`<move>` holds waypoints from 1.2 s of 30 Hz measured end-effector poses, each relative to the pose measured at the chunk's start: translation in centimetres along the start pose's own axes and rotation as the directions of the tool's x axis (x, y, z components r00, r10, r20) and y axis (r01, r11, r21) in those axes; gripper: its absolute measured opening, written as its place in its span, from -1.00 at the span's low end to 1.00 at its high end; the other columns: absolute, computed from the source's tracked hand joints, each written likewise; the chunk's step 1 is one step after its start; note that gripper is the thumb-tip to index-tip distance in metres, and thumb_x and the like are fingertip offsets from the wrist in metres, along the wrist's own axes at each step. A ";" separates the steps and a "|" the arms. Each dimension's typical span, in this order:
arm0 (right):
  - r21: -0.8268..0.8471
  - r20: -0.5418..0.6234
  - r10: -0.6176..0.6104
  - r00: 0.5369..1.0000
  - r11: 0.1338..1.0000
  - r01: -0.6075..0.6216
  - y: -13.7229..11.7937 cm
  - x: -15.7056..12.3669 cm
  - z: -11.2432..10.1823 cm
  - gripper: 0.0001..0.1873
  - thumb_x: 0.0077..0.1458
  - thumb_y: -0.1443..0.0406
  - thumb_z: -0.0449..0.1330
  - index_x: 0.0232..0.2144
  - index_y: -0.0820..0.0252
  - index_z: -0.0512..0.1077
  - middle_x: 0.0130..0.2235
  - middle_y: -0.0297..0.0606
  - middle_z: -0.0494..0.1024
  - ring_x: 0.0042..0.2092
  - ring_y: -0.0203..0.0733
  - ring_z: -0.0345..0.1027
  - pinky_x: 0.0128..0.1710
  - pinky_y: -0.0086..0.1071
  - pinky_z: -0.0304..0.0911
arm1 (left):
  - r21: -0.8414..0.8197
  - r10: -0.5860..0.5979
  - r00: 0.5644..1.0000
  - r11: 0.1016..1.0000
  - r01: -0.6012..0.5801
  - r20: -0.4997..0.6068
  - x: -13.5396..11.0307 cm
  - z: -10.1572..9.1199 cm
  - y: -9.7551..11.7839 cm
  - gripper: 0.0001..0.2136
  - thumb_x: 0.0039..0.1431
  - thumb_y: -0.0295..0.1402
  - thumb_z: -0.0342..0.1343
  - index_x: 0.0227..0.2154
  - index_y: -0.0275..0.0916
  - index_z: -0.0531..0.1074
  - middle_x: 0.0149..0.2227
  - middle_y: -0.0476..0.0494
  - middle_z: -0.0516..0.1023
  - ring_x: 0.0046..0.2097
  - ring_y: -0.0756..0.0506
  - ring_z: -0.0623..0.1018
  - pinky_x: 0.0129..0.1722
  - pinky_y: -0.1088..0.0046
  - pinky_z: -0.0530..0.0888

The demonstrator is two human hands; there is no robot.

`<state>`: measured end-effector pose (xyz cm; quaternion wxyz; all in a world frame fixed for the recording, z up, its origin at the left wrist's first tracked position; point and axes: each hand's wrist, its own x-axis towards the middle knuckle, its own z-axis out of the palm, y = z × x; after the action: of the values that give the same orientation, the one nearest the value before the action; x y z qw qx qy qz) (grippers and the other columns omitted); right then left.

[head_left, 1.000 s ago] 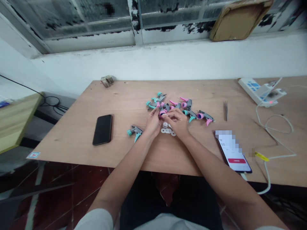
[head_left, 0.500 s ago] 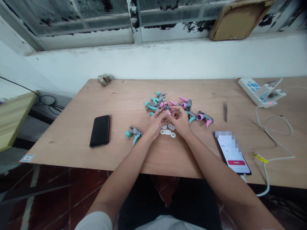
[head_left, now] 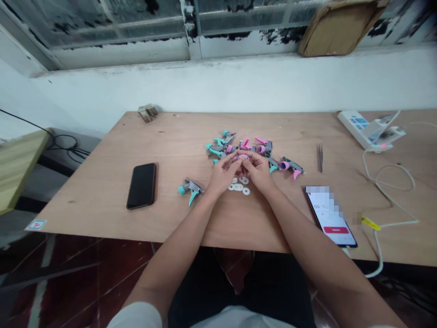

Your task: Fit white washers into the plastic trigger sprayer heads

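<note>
My left hand (head_left: 221, 175) and my right hand (head_left: 260, 173) meet over the middle of the table, fingers closed around a pink-collared trigger spray head (head_left: 243, 156). Most of it is hidden by my fingers. Just below them lie several flat white ring washers (head_left: 238, 187). Behind and around my hands is a loose group of grey trigger spray heads, some with teal parts (head_left: 218, 149) and some with pink parts (head_left: 291, 166). A single teal-and-grey spray head (head_left: 191, 188) rests apart, beside my left forearm.
A dark phone (head_left: 142, 186) lies on the wooden table (head_left: 102, 200) at left. To the right are tweezers (head_left: 320, 158), a lit phone (head_left: 330, 216) on a cable, and a white power strip (head_left: 362, 130). A small block stack (head_left: 147, 113) stands at the back left.
My hands have drawn closer together around the spray head, and its pink ring now faces upward between my fingertips. The things on the table have stayed put.
</note>
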<state>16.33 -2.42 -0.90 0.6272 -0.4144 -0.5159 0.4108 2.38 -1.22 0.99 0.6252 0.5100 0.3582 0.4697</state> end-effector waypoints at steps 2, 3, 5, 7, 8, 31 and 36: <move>-0.001 0.004 -0.005 1.000 1.000 0.005 -0.3 0.0 0.1 -0.58 0.14 -0.08 0.34 -0.10 0.01 0.62 -0.49 -0.39 0.52 -0.59 -0.28 0.29 -0.59 -0.33 0.30 | 0.069 0.054 0.998 0.996 -0.053 -0.011 0.1 -0.3 -0.1 -0.56 0.22 -0.25 0.33 0.15 -0.21 0.56 -0.22 -0.17 0.72 -0.26 -0.13 0.68 -0.14 0.28 0.64; 0.005 0.005 0.000 1.000 1.000 0.000 -0.4 -0.1 0.1 -0.60 0.15 -0.06 0.33 -0.10 0.01 0.63 -0.47 -0.38 0.53 -0.58 -0.29 0.29 -0.59 -0.33 0.31 | 0.109 0.099 0.995 0.989 -0.097 -0.018 0.1 -0.4 -0.1 -0.58 0.21 -0.28 0.33 0.13 -0.21 0.58 -0.14 -0.20 0.72 -0.13 -0.17 0.70 -0.05 0.26 0.64; 0.012 0.004 0.014 1.000 1.000 -0.014 -0.5 -0.1 0.1 -0.64 0.15 -0.02 0.30 -0.10 0.01 0.62 -0.45 -0.38 0.54 -0.58 -0.29 0.30 -0.59 -0.34 0.31 | 0.193 0.204 0.979 0.962 -0.195 -0.028 0.2 -0.6 -0.3 -0.63 0.17 -0.33 0.34 0.06 -0.21 0.62 0.05 -0.25 0.68 0.14 -0.22 0.63 0.13 0.23 0.58; -0.013 0.004 0.008 1.000 1.000 -0.008 -0.4 -0.2 0.1 -0.68 0.17 0.03 0.27 -0.11 0.02 0.60 -0.44 -0.38 0.54 -0.58 -0.29 0.31 -0.59 -0.34 0.31 | 0.271 0.271 0.962 0.928 -0.255 -0.023 0.2 -0.7 -0.4 -0.66 0.16 -0.37 0.33 0.02 -0.21 0.65 0.19 -0.25 0.60 0.25 -0.24 0.56 0.23 0.22 0.53; -0.036 0.004 -0.003 1.000 0.999 0.003 -0.4 -0.2 0.1 -0.70 0.18 0.05 0.26 -0.12 0.02 0.60 -0.44 -0.38 0.54 -0.58 -0.29 0.32 -0.58 -0.34 0.31 | 0.305 0.279 0.960 0.916 -0.261 -0.017 0.2 -0.7 -0.5 -0.66 0.18 -0.37 0.31 0.03 -0.20 0.65 0.22 -0.25 0.59 0.23 -0.23 0.57 0.23 0.21 0.53; -0.234 0.054 -0.249 0.967 0.938 0.255 -0.1 -0.8 0.4 -0.58 0.32 0.04 0.21 0.09 0.06 0.60 0.04 -0.18 0.69 0.10 -0.02 0.57 0.15 -0.09 0.48 | 0.459 0.426 0.899 0.822 -0.338 -0.100 0.0 -1.0 -0.6 -0.74 0.27 -0.30 0.26 -0.02 -0.19 0.66 0.01 -0.21 0.71 -0.02 -0.16 0.69 0.04 0.29 0.62; -0.304 0.114 -0.220 0.969 0.921 0.245 -0.3 -0.9 0.5 -0.45 0.41 -0.01 0.08 0.30 0.04 0.45 -0.07 -0.18 0.72 -0.12 -0.04 0.63 -0.03 -0.07 0.58 | 0.218 0.327 0.922 0.934 -0.282 -0.209 0.7 -3.1 0.7 -0.67 0.25 -0.19 0.28 0.00 -0.23 0.62 0.00 -0.25 0.70 -0.06 -0.17 0.71 -0.06 0.29 0.67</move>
<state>15.75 -3.35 -0.82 0.5766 -0.4287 -0.6445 0.2613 -0.43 0.41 0.99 0.4463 0.5539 0.3895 0.5850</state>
